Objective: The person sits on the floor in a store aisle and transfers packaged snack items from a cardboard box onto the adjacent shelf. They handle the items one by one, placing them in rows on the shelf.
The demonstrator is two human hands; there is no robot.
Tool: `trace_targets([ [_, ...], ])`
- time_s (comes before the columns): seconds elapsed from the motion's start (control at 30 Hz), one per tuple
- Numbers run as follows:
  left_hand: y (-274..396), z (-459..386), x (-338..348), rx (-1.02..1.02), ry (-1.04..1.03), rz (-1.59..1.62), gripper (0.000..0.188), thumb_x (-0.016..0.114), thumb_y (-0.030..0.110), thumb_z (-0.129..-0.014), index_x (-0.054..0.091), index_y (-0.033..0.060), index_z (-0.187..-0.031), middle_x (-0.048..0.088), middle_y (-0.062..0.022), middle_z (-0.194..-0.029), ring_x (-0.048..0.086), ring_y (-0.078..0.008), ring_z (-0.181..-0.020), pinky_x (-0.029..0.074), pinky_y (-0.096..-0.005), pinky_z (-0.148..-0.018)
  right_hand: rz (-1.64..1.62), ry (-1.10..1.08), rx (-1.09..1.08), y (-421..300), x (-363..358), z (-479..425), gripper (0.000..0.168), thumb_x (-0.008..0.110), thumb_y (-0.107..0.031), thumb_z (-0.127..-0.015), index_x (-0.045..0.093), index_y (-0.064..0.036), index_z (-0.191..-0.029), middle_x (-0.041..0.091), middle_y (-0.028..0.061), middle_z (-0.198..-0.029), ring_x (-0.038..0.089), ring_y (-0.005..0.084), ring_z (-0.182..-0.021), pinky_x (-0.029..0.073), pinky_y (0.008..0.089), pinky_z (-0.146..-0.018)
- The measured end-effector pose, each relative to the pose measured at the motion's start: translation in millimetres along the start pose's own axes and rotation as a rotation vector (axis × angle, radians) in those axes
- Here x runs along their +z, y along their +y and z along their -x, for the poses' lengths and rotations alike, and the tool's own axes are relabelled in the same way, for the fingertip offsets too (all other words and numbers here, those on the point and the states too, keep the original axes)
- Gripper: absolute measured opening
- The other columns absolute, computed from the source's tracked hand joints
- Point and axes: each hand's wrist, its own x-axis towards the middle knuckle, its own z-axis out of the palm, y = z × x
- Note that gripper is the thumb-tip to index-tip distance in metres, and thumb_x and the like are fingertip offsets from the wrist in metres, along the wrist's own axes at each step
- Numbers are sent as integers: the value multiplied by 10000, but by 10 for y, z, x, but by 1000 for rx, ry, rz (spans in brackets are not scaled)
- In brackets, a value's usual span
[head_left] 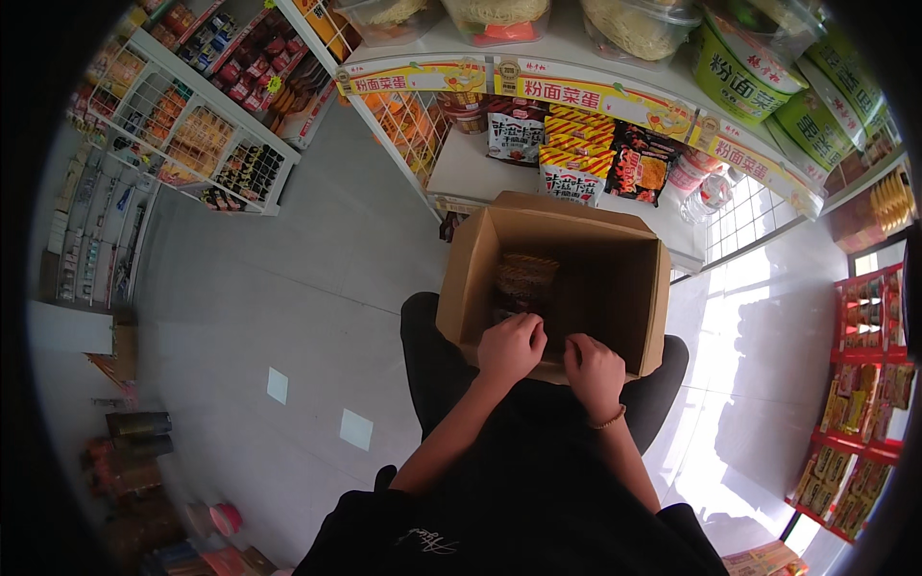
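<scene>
An open cardboard box (467, 277) stands between my knees, close against the shelf. Down in its left part lie packets with yellow-and-red striped tops (526, 277); the right part is in deep shade. My left hand (513, 349) is over the near rim, left of the middle, with its fingers curled. A short gap to the right is my right hand (596, 366), also curled at that rim, a beaded bracelet on its wrist. The backs of both hands hide whether the fingers grip anything.
Ahead, a white shelf (475, 162) carries striped snack packets (574, 173), a black packet (639, 164) and a plastic bottle (709, 196). Above it, noodle tubs (497, 21) and green bowls (749, 72) fill another shelf. Wire-fronted shelving (194, 129) stands left, red racks (861, 439) right.
</scene>
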Motion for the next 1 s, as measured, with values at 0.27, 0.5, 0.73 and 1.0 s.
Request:
trace_targets([
  [0.27,39,101,-77,52,127,113,182,684,76,-850,687,79,-1031,701,-75,-907,695,-266,-766,560,-384,-665,-122,48,-56,-52,-47,101,76,675,-113,-866,698,-82,-931,699,95,-839,685,285,-767,549,393,-658],
  [0.5,309,613,-922,91,-893,270,296,711,162,-881,658,44,-1148,679,-103,-1031,661,-289,-991,540,-400,-865,-443,-479,-1,-46,-824,623,141,726,-56,-801,733,-77,-940,701,77,-935,661,256,-932,554,383,-809],
  [0.73,-166,1311,-768,-163,-1121,166,573,700,418,-926,582,42,-1343,536,-122,-1335,571,-277,-1206,484,-382,-1021,-518,-1030,115,192,-793,1271,331,798,-282,-844,737,-44,-1065,751,122,-1018,721,268,-938,568,358,-842],
  [1.0,-66,1094,-773,-120,-916,297,179,679,177,-949,691,32,-1053,659,-50,-897,622,-169,-862,501,-309,-790,-73,-554,-173,447,-391,1477,226,707,-243,-916,695,-39,-1011,732,102,-894,685,324,-792,562,370,-767],
])
